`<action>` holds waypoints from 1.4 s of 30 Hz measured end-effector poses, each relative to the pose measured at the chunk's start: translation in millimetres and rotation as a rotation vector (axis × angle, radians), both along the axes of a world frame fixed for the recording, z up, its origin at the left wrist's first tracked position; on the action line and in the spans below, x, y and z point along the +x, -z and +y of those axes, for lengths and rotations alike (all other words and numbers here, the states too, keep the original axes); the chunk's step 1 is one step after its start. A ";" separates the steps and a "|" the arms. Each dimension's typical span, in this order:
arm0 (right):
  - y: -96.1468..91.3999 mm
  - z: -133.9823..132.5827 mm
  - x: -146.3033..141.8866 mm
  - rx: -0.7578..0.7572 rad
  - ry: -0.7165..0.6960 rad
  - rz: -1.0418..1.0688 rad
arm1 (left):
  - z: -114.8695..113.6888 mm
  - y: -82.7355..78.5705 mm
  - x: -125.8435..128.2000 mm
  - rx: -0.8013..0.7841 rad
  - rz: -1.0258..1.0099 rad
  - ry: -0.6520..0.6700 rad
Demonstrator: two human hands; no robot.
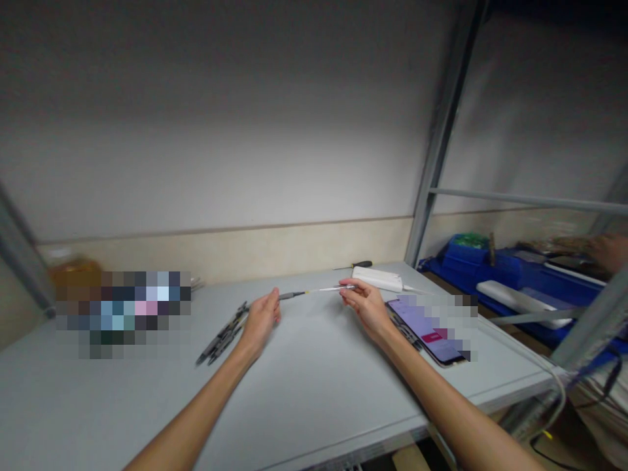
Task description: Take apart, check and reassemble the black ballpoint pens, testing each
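My left hand and my right hand hold the two ends of a thin pen-like rod level above the grey table. The left fingers pinch its dark grey end. The right fingers pinch its pale end. Several dark pens lie on the table just left of my left hand. A phone with a lit screen lies flat beside my right wrist.
A white power strip and a black-handled screwdriver lie at the back of the table. A metal rack post stands at the right. Blue bins sit on the neighbouring shelf, where another person's hand shows. Cables hang off the right edge.
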State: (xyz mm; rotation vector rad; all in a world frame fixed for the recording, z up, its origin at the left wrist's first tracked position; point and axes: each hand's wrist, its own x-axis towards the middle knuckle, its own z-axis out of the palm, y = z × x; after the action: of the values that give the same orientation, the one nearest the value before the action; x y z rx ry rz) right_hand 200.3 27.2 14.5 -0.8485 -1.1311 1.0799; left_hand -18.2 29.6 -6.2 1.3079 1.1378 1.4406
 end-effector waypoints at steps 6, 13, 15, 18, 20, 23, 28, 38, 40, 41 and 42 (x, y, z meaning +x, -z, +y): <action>-0.4 0.5 0.8 0.013 -0.007 -0.004 | 0.9 0.4 -0.7 0.007 0.002 0.003; 2.3 2.4 1.6 0.024 -0.008 -0.026 | -1.5 -1.9 0.6 0.005 0.018 -0.006; 4.0 3.6 2.2 0.034 -0.003 -0.034 | -1.8 -1.7 0.7 0.009 0.016 -0.003; 6.4 5.3 3.3 0.046 0.009 -0.058 | -0.8 0.3 -0.1 0.020 0.036 -0.006; 7.1 5.8 3.7 0.052 0.013 -0.077 | 0.3 2.0 -0.7 0.024 0.046 -0.011; 6.0 5.3 3.5 0.062 0.031 -0.101 | 1.2 3.0 -0.8 0.017 0.024 -0.007; 1.4 1.6 1.1 0.076 0.060 -0.151 | -0.4 1.2 0.6 0.010 0.010 0.001; -0.1 -5.4 -6.0 0.055 -0.046 -0.245 | -6.2 -1.8 6.2 -0.011 0.069 0.101; 1.9 -5.1 -6.6 0.057 -0.060 -0.252 | -6.1 -0.7 6.8 -0.012 0.076 0.115; 2.7 -4.9 -6.7 0.055 -0.068 -0.260 | -5.7 0.2 6.8 -0.012 0.078 0.122; 3.2 -4.9 -6.9 0.051 -0.079 -0.270 | -5.1 1.2 6.7 -0.013 0.080 0.128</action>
State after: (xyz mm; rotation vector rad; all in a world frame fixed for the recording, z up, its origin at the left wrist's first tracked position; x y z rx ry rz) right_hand 193.4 22.3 11.3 -0.9353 -1.4217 1.0163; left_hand -11.5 24.4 -7.4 1.4145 1.0924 1.2957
